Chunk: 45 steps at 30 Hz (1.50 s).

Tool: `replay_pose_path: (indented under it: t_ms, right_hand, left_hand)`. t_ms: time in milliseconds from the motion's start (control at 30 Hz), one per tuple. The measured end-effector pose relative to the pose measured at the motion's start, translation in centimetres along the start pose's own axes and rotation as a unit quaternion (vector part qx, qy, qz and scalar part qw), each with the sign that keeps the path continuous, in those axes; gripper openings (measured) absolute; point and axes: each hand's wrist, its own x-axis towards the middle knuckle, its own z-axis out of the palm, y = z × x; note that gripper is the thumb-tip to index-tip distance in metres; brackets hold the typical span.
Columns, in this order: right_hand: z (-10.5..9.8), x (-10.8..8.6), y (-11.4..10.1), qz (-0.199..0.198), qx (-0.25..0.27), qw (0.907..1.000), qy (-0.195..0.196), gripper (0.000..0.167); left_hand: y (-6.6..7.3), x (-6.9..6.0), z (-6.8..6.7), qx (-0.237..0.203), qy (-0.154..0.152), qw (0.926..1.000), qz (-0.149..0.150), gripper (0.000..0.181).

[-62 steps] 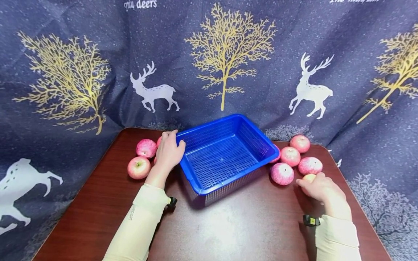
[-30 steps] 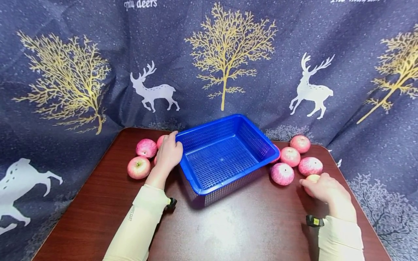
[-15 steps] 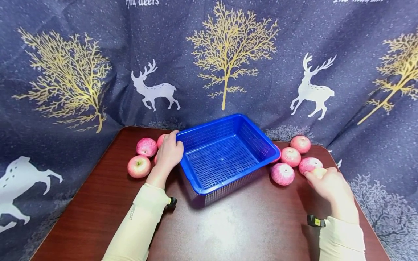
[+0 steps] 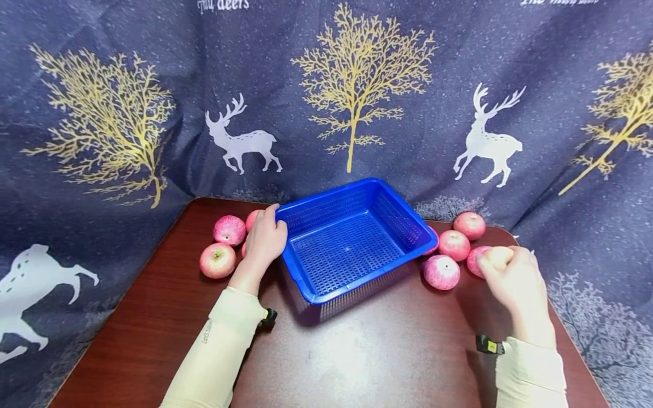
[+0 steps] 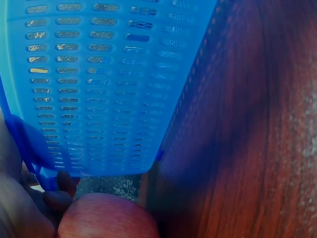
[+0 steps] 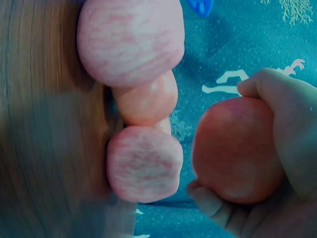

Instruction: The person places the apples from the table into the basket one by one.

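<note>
A blue perforated plastic basket (image 4: 347, 249) stands at the back middle of the table, with nothing inside it. My left hand (image 4: 265, 235) grips its left rim; in the left wrist view, fingertips (image 5: 57, 201) curl at the rim, close to a red apple (image 5: 109, 218). On the right, my right hand (image 4: 517, 277) holds an apple (image 4: 499, 258) raised off the table. The right wrist view shows this apple (image 6: 237, 151) between thumb and fingers, beside a streaked apple (image 6: 146, 163) on the table.
Several apples lie right of the basket, among them a streaked apple (image 4: 441, 272) and a pink apple (image 4: 454, 245). More sit at the left, including a pale red apple (image 4: 217, 260). Behind the brown table (image 4: 357, 362) hangs a dark curtain (image 4: 398, 153) with deer and trees.
My right hand has lifted its apple up from the table, and it now partly covers the streaked apple behind. The left hand and basket stay nearly still.
</note>
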Motion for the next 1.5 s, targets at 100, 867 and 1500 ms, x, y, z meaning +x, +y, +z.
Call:
replay_pose_path:
  t_ms: [100,867,1500]
  right_hand:
    - [0.3,0.1,-0.5,0.003,0.009,1.0000,0.004,0.039]
    - [2.1,2.0,-8.2,-0.060,0.023,0.9969,-0.046,0.063]
    - [3.4,5.6,-15.1,-0.213,-0.020,0.9734,-0.083,0.067]
  left_hand:
    - [-0.1,0.0,0.1,-0.001,0.001,1.0000,-0.001,0.058]
    - [0.1,0.0,0.3,-0.003,0.006,1.0000,0.003,0.058]
    - [-4.0,2.5,3.0,-0.006,0.018,0.9998,-0.001,0.061]
